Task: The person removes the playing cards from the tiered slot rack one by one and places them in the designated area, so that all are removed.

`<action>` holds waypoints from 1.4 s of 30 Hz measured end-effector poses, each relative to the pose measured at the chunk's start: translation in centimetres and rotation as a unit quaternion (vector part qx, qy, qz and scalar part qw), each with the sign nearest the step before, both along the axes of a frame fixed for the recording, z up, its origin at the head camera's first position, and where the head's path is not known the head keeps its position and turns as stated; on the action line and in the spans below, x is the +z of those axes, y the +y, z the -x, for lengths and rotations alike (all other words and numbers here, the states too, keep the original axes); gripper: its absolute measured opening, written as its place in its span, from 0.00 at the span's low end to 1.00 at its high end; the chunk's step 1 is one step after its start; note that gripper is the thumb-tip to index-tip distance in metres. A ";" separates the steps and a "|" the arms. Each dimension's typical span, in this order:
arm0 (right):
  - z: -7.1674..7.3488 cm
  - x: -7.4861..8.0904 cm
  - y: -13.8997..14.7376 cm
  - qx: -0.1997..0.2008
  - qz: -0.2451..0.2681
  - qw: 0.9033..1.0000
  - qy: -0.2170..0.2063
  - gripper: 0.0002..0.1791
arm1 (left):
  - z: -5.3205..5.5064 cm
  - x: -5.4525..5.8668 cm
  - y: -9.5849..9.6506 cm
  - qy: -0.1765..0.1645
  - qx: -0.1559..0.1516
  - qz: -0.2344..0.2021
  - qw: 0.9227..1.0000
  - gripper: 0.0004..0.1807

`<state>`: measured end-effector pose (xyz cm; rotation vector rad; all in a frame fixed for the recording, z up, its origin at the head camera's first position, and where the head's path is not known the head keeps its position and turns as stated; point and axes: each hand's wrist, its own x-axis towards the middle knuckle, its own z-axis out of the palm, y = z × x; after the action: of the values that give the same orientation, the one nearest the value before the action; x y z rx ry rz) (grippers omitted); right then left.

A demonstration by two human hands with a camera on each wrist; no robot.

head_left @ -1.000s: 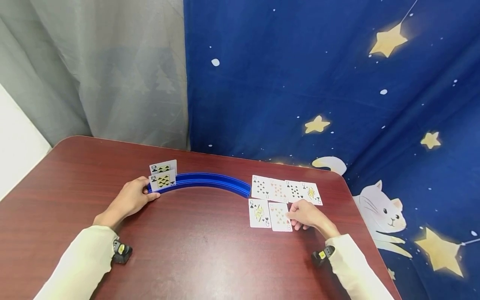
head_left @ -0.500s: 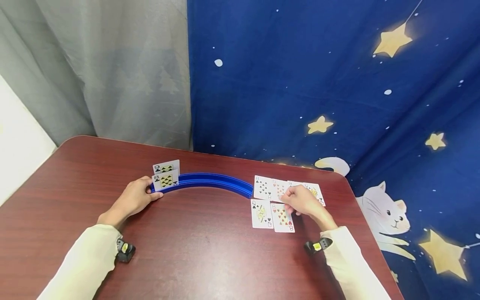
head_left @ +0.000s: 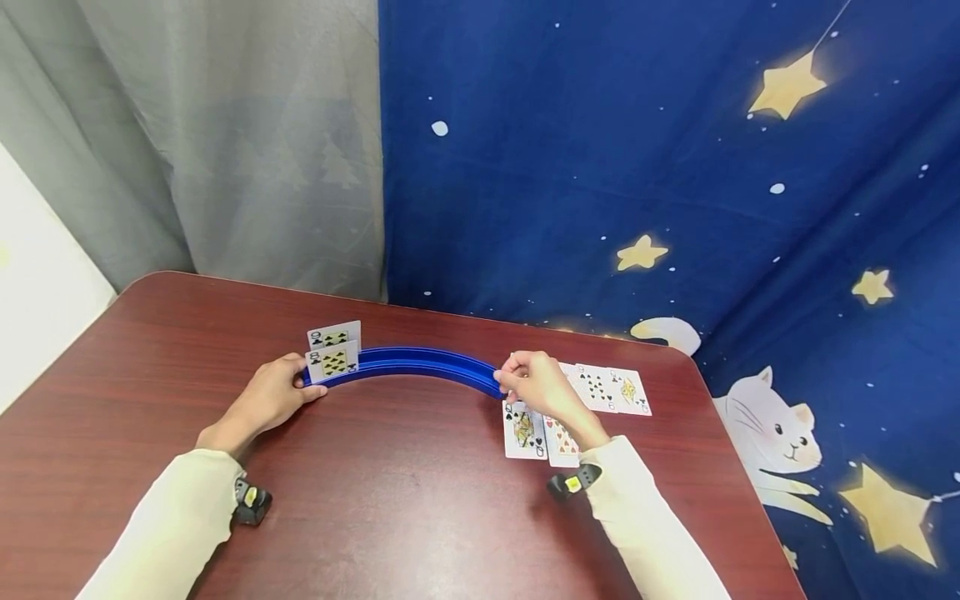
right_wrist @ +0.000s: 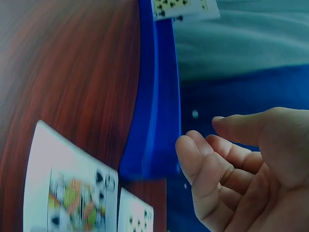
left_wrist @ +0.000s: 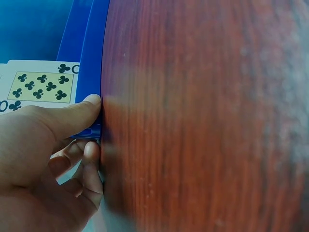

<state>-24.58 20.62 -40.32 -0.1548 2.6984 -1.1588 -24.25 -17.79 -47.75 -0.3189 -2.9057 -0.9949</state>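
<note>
A blue curved card holder (head_left: 420,360) lies on the table. Two club cards stand upright in its left end, an eight of clubs (head_left: 332,363) in front of another club card (head_left: 330,335). My left hand (head_left: 272,392) grips that end, thumb over the near edge (left_wrist: 89,113) and fingers at its tip. By the holder's right end is my right hand (head_left: 542,382), fingers loosely bent, thumb apart, nothing between them. Below it lie a queen of spades (head_left: 523,433) and a partly hidden heart card (head_left: 561,443).
Right of my right hand, a black-suited number card (head_left: 596,387) and a yellow-patterned face card (head_left: 628,390) lie face up. My right hand covers other cards. The reddish-brown table (head_left: 420,517) meets a blue star-patterned curtain (head_left: 510,167) and a grey curtain (head_left: 277,150) behind.
My right hand has left the heart card and moved left and slightly up, over the face-up cards to the holder's right end. The left hand keeps its grip.
</note>
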 end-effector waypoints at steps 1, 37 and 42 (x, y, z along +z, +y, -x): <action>0.1 0.0 -0.5 0.003 0.004 1.000 0.002 0.07 | 0.0 0.0 0.0 -0.001 0.000 -0.001 1.000 0.14; 1.5 -2.6 -12.7 0.100 0.092 0.990 0.046 0.12 | -0.2 0.2 -0.1 -0.014 0.000 -0.006 1.000 0.17; 1.6 -2.9 -14.2 0.099 0.103 0.989 0.043 0.14 | -0.1 0.3 0.0 -0.012 -0.002 -0.007 1.000 0.17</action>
<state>-26.14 6.37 -43.20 -0.5024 2.5568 -1.3937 -24.19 -17.81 -47.47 -0.3133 -2.9202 -1.0259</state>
